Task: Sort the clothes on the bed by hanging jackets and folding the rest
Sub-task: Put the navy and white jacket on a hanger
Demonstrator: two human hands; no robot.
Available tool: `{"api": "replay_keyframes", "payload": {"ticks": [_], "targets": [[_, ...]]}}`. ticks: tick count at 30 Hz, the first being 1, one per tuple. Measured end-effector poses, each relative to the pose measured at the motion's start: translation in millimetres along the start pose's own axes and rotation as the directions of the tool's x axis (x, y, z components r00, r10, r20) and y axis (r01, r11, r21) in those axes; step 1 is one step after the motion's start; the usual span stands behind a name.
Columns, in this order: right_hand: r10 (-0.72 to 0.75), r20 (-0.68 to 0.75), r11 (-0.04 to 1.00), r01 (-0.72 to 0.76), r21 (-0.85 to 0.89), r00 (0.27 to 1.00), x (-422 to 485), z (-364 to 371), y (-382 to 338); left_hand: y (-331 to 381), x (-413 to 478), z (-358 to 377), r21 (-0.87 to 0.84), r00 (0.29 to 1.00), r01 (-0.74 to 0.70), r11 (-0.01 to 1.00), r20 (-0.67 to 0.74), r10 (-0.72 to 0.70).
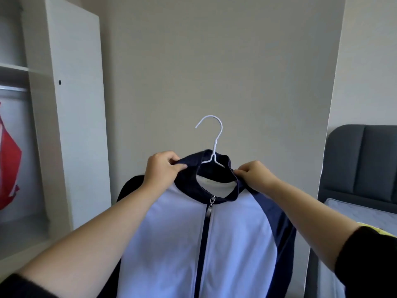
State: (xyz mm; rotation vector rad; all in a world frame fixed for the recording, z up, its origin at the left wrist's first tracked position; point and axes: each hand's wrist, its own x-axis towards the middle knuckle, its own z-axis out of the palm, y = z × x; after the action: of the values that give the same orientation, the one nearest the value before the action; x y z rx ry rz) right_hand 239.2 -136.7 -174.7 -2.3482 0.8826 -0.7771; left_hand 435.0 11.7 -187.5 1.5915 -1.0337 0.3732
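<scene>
Zipped white-navy jacket (193,244) — on hanger (211,143)

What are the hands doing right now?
Left hand: gripping the jacket by its collar.
Right hand: pinching the collar's other side.

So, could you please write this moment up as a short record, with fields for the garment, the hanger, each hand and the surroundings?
garment: white jacket with navy sleeves and collar, zipped up, held up before the wall
hanger: white hanger inside the collar, its hook free in the air
left hand: left hand grips the collar
right hand: right hand pinches the collar
to the left: open wardrobe with a red garment hanging inside
to the right: bed with grey headboard
</scene>
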Motion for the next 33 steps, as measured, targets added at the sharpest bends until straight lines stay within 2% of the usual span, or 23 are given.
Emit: {"api": "replay_keyframes", "payload": {"ticks": [3, 5, 7, 9, 10, 11, 12, 14, 15, 16, 17, 18, 19, 20, 23, 25, 26, 28, 30, 31, 33], "targets": [[0.026, -0.152, 0.998, -0.017, 0.062, 0.988, 1.7, 9.3, 1.2, 2.5, -1.1, -4.2, 0.045, 0.998, -0.062, 0.997, -0.013, 0.062], [0.018, -0.266, 0.996, 0.006, 0.089, 0.964, 2.5, 9.5, -0.1, 6.5, -7.9, -1.9, 0.077, 0.961, -0.262, 0.962, -0.072, 0.268], [-0.010, -0.373, 0.990, 0.062, 0.127, 0.928, 4.0, 4.9, -0.5, 6.3, -15.9, -0.5, 0.161, 0.828, -0.534, 0.830, -0.102, 0.552], [-0.020, -0.411, 0.986, 0.086, 0.143, 0.911, 3.5, 0.3, 2.0, -8.8, -22.0, -3.3, 0.276, 0.625, -0.764, 0.583, 0.098, 0.774], [-0.025, -0.402, 0.988, 0.085, 0.132, 0.915, 2.6, -0.4, 5.9, -18.5, -25.2, -4.6, 0.308, 0.542, -0.827, 0.471, 0.210, 0.814], [-0.033, -0.383, 0.990, 0.084, 0.116, 0.923, 0.4, 0.6, 11.5, -26.4, -29.1, -6.0, 0.323, 0.519, -0.842, 0.431, 0.269, 0.812], [-0.045, -0.367, 0.991, 0.087, 0.098, 0.929, -1.5, 3.2, 17.4, -30.8, -32.0, -7.0, 0.331, 0.568, -0.812, 0.480, 0.259, 0.781], [-0.083, -0.354, 0.992, 0.112, 0.062, 0.932, -5.6, 8.9, 25.6, -26.1, -31.6, -2.5, 0.314, 0.762, -0.634, 0.707, 0.099, 0.640], [-0.105, -0.355, 0.990, 0.130, 0.048, 0.929, -7.3, 11.7, 27.3, -20.1, -28.5, 1.3, 0.251, 0.849, -0.524, 0.814, 0.079, 0.522], [-0.126, -0.359, 0.988, 0.149, 0.037, 0.925, -8.8, 14.7, 28.5, -13.9, -23.8, 5.0, 0.166, 0.918, -0.385, 0.908, 0.174, 0.358], [-0.143, -0.360, 0.986, 0.164, 0.030, 0.922, -10.0, 17.3, 29.2, -8.2, -19.9, 9.1, 0.070, 0.922, -0.216, 0.974, 0.343, 0.180], [-0.154, -0.357, 0.984, 0.174, 0.025, 0.922, -11.1, 19.4, 30.5, -5.7, -17.3, 13.9, 0.017, 0.859, -0.042, 0.999, 0.512, 0.027], [-0.163, -0.348, 0.983, 0.181, 0.020, 0.923, -12.4, 20.5, 32.3, -5.7, -17.0, 18.5, 0.033, 0.800, 0.026, 0.999, 0.598, -0.041], [-0.172, -0.341, 0.982, 0.188, 0.013, 0.924, -13.4, 20.2, 33.9, -7.3, -18.8, 23.2, 0.058, 0.787, 0.022, 0.998, 0.615, -0.054], [-0.165, -0.316, 0.977, 0.198, 0.075, 0.934, -13.4, 12.9, 35.1, -12.6, -22.4, 31.8, -0.003, 0.859, 0.072, 0.997, 0.509, -0.061], [-0.127, -0.263, 0.971, 0.174, 0.166, 0.956, -10.5, 6.0, 30.6, -14.3, -21.6, 34.1, -0.066, 0.905, 0.095, 0.993, 0.421, -0.059], [-0.132, -0.219, 0.975, 0.166, 0.145, 0.967, -8.4, 3.4, 28.9, -15.3, -20.1, 34.5, -0.080, 0.923, 0.103, 0.991, 0.380, -0.065], [-0.172, -0.069, 0.983, 0.166, -0.076, 0.983, -2.6, 2.8, 29.0, -17.9, -17.1, 35.8, -0.075, 0.949, 0.109, 0.991, 0.306, -0.081], [-0.136, 0.082, 0.932, 0.155, -0.327, 0.987, 3.1, 10.8, 29.5, -23.5, -15.6, 38.8, 0.006, 0.964, 0.104, 0.995, 0.246, -0.102], [-0.112, 0.091, 0.909, 0.139, -0.392, 0.990, 6.2, 16.9, 30.1, -27.0, -15.2, 40.4, 0.063, 0.968, 0.099, 0.993, 0.224, -0.111], [-0.100, 0.005, 0.898, 0.092, -0.431, 0.995, 13.7, 30.9, 30.8, -34.3, -10.9, 41.3, 0.140, 0.975, 0.095, 0.986, 0.184, -0.120]]}}
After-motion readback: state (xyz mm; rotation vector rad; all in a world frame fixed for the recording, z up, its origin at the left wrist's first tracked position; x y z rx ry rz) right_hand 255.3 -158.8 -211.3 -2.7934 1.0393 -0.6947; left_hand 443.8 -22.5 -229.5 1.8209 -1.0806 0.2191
